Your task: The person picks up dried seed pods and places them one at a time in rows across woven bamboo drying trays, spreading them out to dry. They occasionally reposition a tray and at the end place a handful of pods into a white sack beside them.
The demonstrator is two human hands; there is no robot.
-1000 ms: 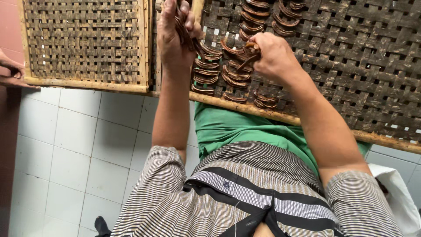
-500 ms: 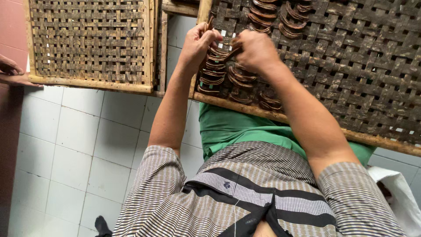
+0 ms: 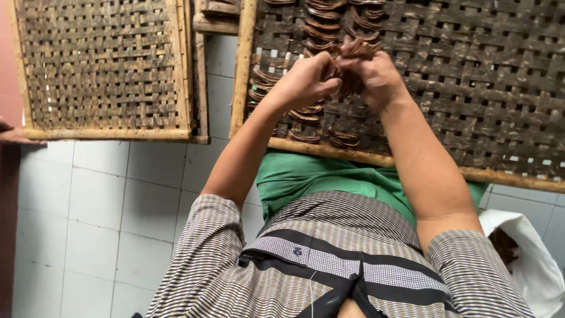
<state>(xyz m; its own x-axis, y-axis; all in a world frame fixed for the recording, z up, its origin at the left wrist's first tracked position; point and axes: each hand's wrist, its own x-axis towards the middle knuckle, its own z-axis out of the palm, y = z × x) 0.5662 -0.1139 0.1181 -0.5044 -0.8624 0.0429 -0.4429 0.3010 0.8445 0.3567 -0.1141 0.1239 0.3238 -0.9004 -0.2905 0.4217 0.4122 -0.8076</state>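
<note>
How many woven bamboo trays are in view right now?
2. One woven tray lies bare at upper left; the other woven tray, under both hands, holds rows of curved brown strips. More may lie outside the frame.

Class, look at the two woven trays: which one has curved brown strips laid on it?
The right-hand woven tray, under both hands. Rows of curved brown strips lie on its weave, while the left woven tray carries nothing.

One head-worn camera looks steeply down, close over the person's chest and arms. It faces the woven tray (image 3: 471,88) and tiled floor (image 3: 88,206).
</note>
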